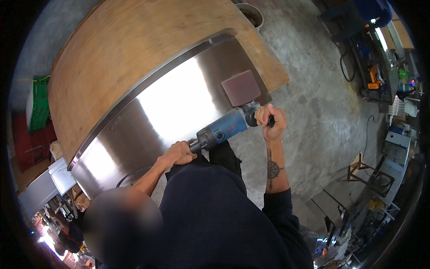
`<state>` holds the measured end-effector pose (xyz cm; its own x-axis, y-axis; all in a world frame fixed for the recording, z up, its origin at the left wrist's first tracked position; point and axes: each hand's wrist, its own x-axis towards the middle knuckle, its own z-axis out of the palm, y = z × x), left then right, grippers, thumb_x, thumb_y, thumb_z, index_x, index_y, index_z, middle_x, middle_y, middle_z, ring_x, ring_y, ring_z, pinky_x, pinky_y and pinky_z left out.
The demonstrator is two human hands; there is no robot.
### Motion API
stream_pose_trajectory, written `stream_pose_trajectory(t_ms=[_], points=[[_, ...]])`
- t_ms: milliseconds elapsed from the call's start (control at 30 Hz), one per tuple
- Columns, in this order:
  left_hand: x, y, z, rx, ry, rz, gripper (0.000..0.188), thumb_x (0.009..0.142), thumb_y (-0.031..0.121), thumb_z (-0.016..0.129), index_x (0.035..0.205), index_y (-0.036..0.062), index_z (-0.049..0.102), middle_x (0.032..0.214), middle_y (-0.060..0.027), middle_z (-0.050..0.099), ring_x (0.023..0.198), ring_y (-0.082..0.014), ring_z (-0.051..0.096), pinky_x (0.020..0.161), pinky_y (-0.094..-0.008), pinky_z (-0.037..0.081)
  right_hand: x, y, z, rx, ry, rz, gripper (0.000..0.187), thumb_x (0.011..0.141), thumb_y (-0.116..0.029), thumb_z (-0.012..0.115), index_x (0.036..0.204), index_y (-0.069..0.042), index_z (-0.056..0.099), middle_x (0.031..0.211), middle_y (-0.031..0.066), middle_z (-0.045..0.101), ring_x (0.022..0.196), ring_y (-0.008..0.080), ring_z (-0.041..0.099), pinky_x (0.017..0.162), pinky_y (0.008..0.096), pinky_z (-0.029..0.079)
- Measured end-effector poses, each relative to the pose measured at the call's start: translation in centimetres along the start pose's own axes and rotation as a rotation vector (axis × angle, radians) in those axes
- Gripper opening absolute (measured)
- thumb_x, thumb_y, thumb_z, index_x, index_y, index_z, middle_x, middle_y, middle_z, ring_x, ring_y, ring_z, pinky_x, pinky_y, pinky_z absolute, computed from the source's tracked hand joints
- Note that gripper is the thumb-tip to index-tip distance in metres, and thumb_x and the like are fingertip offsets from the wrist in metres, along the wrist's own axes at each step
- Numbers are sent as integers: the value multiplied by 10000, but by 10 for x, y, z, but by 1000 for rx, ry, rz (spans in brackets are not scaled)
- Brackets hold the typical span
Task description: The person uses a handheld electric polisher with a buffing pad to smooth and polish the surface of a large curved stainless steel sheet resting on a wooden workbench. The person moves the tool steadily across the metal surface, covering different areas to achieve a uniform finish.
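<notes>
A blue and black handheld drum sander (228,125) lies across the near right part of a shiny sheet-metal panel (123,114). Its wide reddish-brown abrasive drum (242,88) is over the panel's right end; I cannot tell whether it turns. My left hand (179,153) is wrapped round the black rear end of the tool, at the panel's near edge. Around the black front handle, just off the panel's right end, the fingers of my right hand (272,120) are closed. The panel has a raised rim along its far side.
Under the panel is a large wooden tabletop (103,49), its right corner by the concrete floor (309,89). A round bucket (251,15) stands beyond the far edge. A green crate (39,103) is at the left, a cluttered bench (378,80) at the right. A cable (130,174) runs near my left forearm.
</notes>
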<state>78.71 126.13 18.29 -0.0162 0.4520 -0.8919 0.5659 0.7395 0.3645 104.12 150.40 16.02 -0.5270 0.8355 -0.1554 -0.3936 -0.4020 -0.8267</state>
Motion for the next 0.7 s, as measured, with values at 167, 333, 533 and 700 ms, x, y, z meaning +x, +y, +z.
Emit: stream_pose_trajectory(t_ms=[167,333,533,700], points=[[-24,-60,6,-28,38,72,458,803,351,740,876,-99,701,767,-259,711,706,-345,680,713,-488,529,-32,23,48,-30,-2,-12,558,1057,-281,494,554,-42,468,513,100,444,506,213,426,555,367,355],[-59,-138,3,-17,61,99,443,813,338,768,1014,-56,753,904,-301,748,912,-435,748,859,-491,564,-77,62,117,-63,36,8,545,1061,-267,458,555,-66,453,512,89,441,520,214,416,600,381,369],[-77,-190,3,-11,18,119,558,805,323,731,1157,-108,688,911,-294,739,865,-351,723,849,-470,553,-101,84,158,-23,65,7,551,1039,-271,536,547,-27,495,536,114,479,536,218,462,548,358,365],[-114,-216,-8,-24,-29,84,516,803,311,736,1130,-88,722,938,-310,751,923,-412,748,867,-483,569,-124,106,192,-36,53,11,546,1063,-261,473,555,-64,467,509,86,448,508,207,407,590,369,372]])
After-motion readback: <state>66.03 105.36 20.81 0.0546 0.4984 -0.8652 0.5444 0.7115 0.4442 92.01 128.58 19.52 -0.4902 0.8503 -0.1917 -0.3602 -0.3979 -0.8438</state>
